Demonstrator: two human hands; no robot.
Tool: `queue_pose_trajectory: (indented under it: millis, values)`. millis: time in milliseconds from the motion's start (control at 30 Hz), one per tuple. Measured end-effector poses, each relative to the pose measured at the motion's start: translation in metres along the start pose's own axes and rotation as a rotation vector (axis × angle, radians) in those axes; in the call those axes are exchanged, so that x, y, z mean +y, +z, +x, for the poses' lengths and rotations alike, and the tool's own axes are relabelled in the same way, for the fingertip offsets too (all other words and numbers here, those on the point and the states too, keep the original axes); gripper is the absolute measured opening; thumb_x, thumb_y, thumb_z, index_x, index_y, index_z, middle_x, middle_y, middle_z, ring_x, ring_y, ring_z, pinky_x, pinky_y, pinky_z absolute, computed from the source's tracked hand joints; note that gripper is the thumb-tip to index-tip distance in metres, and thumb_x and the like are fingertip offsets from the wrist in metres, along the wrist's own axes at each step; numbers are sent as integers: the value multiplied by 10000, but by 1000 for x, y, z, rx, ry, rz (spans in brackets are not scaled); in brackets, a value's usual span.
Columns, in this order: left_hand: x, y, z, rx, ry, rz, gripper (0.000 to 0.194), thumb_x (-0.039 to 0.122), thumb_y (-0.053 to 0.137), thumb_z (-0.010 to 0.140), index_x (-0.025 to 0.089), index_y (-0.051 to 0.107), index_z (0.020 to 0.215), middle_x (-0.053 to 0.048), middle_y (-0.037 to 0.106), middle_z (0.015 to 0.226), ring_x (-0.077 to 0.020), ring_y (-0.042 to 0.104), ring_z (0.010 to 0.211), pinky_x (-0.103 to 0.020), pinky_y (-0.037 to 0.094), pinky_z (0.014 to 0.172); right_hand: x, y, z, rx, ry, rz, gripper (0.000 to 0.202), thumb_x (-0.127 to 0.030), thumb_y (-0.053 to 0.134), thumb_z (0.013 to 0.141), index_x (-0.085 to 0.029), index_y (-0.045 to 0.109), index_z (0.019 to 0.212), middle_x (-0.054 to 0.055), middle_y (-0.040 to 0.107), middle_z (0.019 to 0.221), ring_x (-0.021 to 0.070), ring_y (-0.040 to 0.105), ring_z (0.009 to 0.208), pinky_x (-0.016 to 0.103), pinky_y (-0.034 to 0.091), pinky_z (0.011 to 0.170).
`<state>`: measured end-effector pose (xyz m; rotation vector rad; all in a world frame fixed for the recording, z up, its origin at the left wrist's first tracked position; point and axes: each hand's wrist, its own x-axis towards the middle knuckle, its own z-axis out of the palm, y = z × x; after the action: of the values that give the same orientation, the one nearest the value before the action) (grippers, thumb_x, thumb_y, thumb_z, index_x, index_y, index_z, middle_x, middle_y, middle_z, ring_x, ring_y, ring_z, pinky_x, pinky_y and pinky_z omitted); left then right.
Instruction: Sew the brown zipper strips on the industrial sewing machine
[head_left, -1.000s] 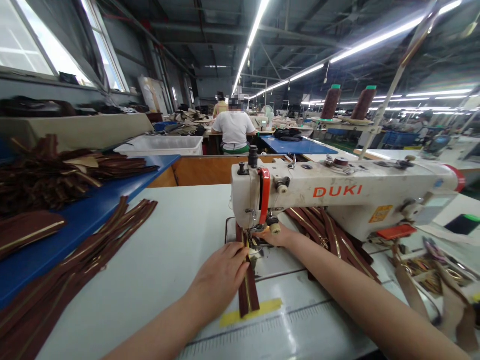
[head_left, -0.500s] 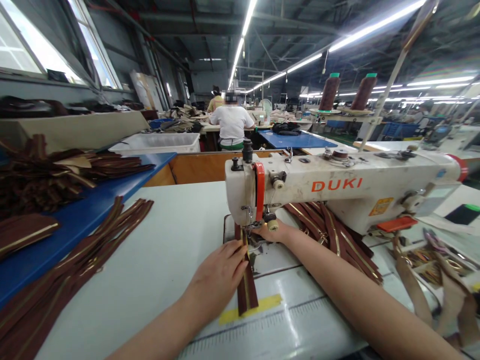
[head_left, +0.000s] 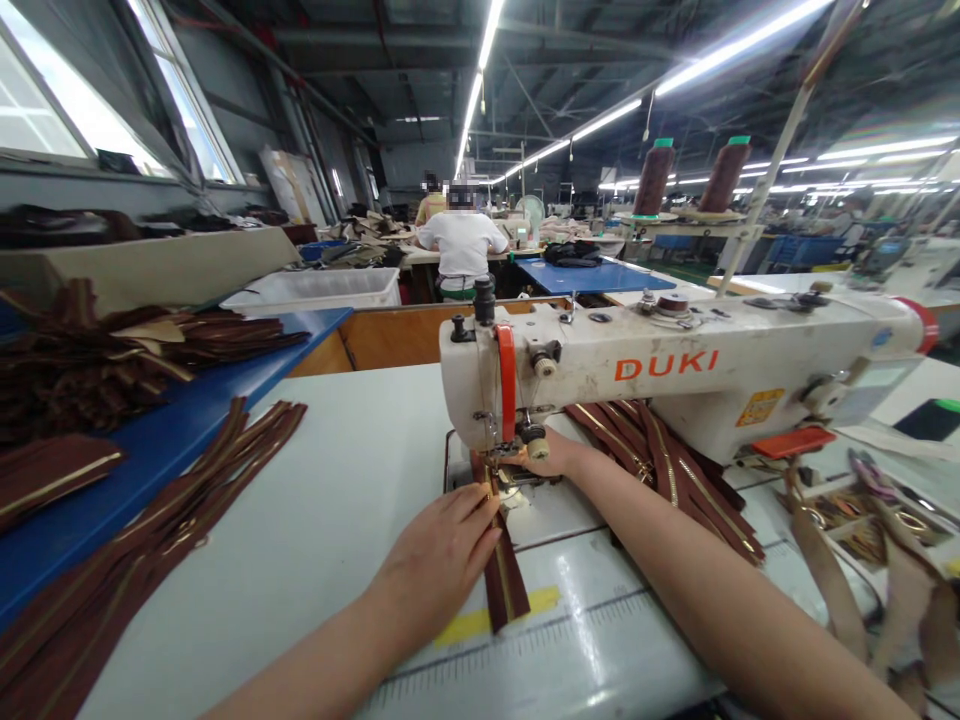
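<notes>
A brown zipper (head_left: 508, 575) with a gold-coloured middle line runs under the presser foot of a white sewing machine (head_left: 585, 355). My left hand (head_left: 442, 535) rests on its left side, fingers together, with the fingertips closed on the strip just in front of the foot. The zipper's near end lies slanted to the right over yellow tape (head_left: 466, 626). Behind the needle, my right hand (head_left: 551, 455) reaches in from the right. Its fingers are together at the zipper's side, and the machine head and a knob partly hide them.
More brown zippers lie to the left (head_left: 161, 520) and under the machine arm (head_left: 667, 470). A blue table (head_left: 247, 375) holds a large brown heap. At the right stands a tray (head_left: 862, 520) of metal rings, beside hanging beige straps. A person in white (head_left: 463, 245) sits ahead.
The zipper's near end has swung slightly to the right, and my left hand has shifted a little with it. My right hand stays behind the needle. The view has moved slightly.
</notes>
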<state>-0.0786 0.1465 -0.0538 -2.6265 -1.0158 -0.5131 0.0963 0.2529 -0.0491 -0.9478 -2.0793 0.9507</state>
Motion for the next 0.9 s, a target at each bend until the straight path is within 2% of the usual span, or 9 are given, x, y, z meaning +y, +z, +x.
queue_pose_trajectory:
  millis: [133,300,433,900]
  values:
    - [-4,0,5,-41,-58,-48,302,241,347,963,135,601,1089,-107,646,1102,-220,587,1037,-371,497,907,-2,-2,0,-47,-92,28,105,-279,641,767,-200,703,797,7,718,860,207,624,969,330,439,959]
    - [-3,5,1,-11,-95,-59,310,247,344,960,148,580,1135,-103,623,1155,-222,570,1082,-383,483,941,-5,-4,-1,-52,-141,42,131,-289,622,779,-189,698,815,19,717,846,216,602,1021,340,415,984]
    - [0,6,-2,-11,-99,-58,325,240,334,960,146,578,1154,-94,626,1160,-219,557,1109,-376,472,961,-6,-6,-1,-66,-143,45,142,-302,648,752,-182,697,810,18,715,825,217,616,977,341,432,962]
    - [-2,10,-1,-1,-124,-65,357,292,331,961,132,583,1156,-115,624,1174,-233,566,1105,-406,496,931,-2,-4,-1,10,-114,4,134,-257,648,731,-174,690,827,27,709,846,222,605,973,346,420,961]
